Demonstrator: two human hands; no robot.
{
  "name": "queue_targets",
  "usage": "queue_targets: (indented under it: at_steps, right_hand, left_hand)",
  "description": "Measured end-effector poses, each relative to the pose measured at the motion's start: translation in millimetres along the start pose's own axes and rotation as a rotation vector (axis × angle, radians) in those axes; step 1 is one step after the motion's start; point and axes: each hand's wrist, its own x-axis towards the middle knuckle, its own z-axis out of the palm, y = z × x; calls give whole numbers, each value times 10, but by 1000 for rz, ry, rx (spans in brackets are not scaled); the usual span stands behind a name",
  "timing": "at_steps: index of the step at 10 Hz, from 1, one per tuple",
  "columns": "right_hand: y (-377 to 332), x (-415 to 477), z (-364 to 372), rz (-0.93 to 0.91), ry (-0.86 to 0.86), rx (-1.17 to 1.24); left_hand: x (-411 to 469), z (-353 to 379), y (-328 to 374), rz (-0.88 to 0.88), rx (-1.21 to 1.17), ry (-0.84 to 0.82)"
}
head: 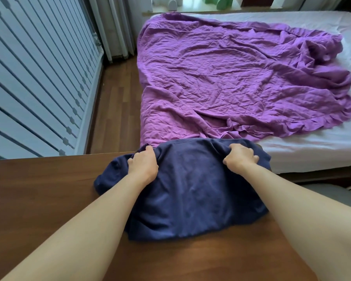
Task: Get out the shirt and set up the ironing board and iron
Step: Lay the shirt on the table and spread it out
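Note:
A dark navy shirt (190, 191) lies spread on a brown wooden table (49, 195), its far edge hanging just over the table's far side. My left hand (143, 165) grips the cloth near the shirt's upper left. My right hand (241, 158) pinches a fold near the upper right. Both hands rest on the fabric with fingers curled into it. No ironing board or iron is in view.
Beyond the table stands a bed (322, 147) with a white sheet and a crumpled purple quilt (231, 78). A white slatted panel (34, 78) lines the left wall, wooden floor (116, 106) runs between it and the bed. A grey chair seat (332, 195) shows at the right.

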Motion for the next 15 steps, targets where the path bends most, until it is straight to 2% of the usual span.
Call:
queue_targets:
  at_steps: [2, 4, 7, 9, 10, 11, 12, 13, 14, 15]
  right_hand:
    - [12, -144, -139, -181, -71, 400]
    - [93, -539, -333, -284, -98, 552]
    - [676, -1707, -538, -318, -27, 498]
    - [1248, -2361, -333, -358, -77, 378]
    - [1509, -2506, -152, -338, -72, 273]
    - [1699, -2591, -1, -333, -155, 49]
    - [1797, -2678, 108, -291, -340, -115]
    - [1758, -2624, 120, -288, -253, -81]
    - [1592, -2446, 75, -328, -162, -62]
    - [1356, -2218, 55, -400, -134, -47]
  left_hand:
    - [-198, -172, 26, 178, -110, 87]
    - [-672, -480, 15, 220, -117, 123]
    - [-1912, -502, -91, 384, -124, 94]
    - [-2710, -195, -103, 405, 140, 49]
    - [-2982, -42, -136, 450, 190, -39]
    - [-3125, 166, -183, 442, 249, -276]
    - [-3218, 335, -222, 321, 325, -511]
    - [-3021, 407, -198, 141, 210, -464]
    - [-2796, 341, -156, 204, 229, -242]
    - [-2518, 335, -125, 207, 168, -106]
